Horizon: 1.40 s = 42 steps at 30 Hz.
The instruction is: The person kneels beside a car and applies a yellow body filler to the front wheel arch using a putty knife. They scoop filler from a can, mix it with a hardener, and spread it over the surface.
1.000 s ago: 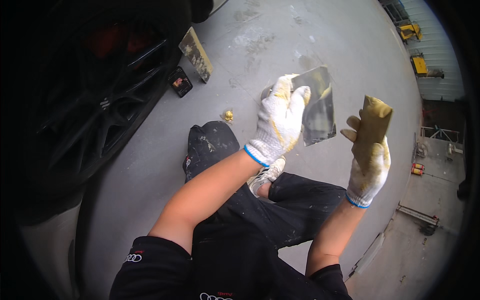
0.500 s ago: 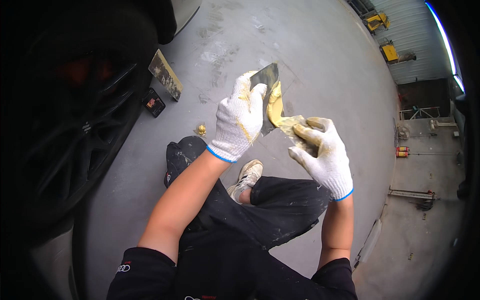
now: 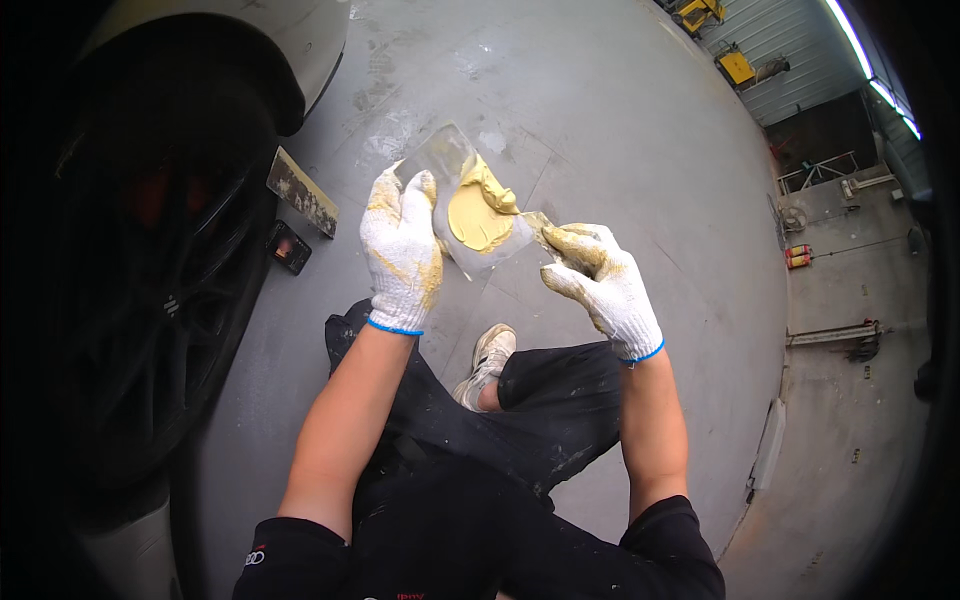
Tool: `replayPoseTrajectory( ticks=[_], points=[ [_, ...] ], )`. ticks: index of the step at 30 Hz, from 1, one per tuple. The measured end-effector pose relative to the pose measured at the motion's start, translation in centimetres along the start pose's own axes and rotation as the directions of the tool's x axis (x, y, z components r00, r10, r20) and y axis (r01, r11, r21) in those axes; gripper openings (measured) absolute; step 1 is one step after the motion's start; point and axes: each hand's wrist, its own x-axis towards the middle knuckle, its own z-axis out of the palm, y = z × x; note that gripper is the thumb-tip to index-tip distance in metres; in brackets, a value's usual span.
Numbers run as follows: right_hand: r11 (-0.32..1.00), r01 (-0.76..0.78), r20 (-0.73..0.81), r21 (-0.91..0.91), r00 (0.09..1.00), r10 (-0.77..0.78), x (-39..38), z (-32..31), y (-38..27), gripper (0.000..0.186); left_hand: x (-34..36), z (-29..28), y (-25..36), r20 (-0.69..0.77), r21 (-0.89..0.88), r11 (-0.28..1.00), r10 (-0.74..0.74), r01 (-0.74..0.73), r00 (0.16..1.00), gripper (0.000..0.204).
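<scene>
Head view: ridged yellow paste (image 3: 482, 212) tops a flat plate (image 3: 446, 153).

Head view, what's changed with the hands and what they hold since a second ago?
The right hand has brought its spreader in from apart to the right edge of the plate. The left hand has turned the plate, so a broad patch of yellow paste now shows. Nothing was visibly let go or newly grasped. The phone and the smeared panel stay by the wheel.

Car workshop (image 3: 640, 130): wheel (image 3: 170, 300), yellow paste (image 3: 480, 222)
</scene>
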Motion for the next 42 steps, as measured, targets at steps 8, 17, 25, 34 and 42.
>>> replayPoseTrajectory(
  ticks=[8,17,25,34,42],
  points=[
    [-0.374,-0.341,0.289,0.863,0.939,-0.189,0.8,4.9,-0.5,0.071,-0.1,1.0,0.6,-0.02,-0.226,0.925,0.31,-0.306,0.951,0.033],
    [0.774,0.376,-0.166,0.51,0.926,-0.341,1.6,1.7,-2.4,0.049,-2.6,-2.0,-0.6,0.092,-0.117,0.983,0.151,-0.14,0.984,0.025],
    [0.927,0.343,0.017,-0.149,0.939,-0.345,2.8,1.7,1.0,0.056,-1.0,-2.6,-0.4,0.085,-0.158,0.986,-0.044,0.057,0.995,0.022],
    [0.969,0.0,-0.046,0.248,0.999,0.011,2.7,4.5,4.2,0.065,0.3,-2.9,-1.1,-0.107,-0.004,0.996,-0.09,0.09,0.99,0.017],
    [0.592,-0.237,0.204,0.771,0.971,0.123,2.3,8.0,5.5,0.079,-0.6,-3.6,-1.8,-0.151,-0.057,0.989,-0.147,0.14,0.977,0.017]
  ],
)
